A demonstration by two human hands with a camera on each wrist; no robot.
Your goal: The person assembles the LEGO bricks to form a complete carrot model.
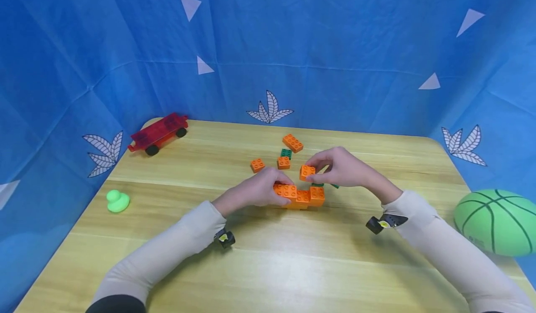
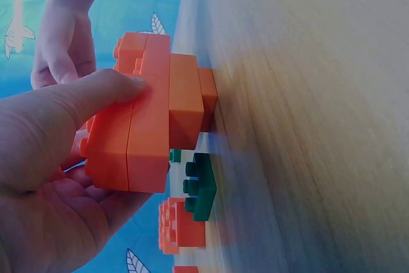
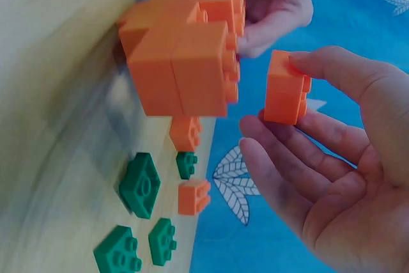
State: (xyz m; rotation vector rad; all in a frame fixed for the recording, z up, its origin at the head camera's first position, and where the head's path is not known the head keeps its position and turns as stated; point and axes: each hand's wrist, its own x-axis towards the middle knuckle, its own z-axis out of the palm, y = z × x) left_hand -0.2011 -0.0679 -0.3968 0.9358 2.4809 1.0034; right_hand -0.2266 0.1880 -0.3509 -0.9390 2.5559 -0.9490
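Orange brick (image 3: 284, 93) pinched in right grip (image 1: 342, 168); assembly (image 1: 303, 198) in left grip (image 1: 262, 187)

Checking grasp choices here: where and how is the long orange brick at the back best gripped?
Probably from above, pinching the long orange brick across its middle, on its two long sides. It lies flat, studs up, with its top uncovered and straight side walls to press on. A green brick sits close to its near side, so come down steeply.

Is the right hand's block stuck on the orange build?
No, off: the right wrist view shows a gap between the small orange block and the orange build.
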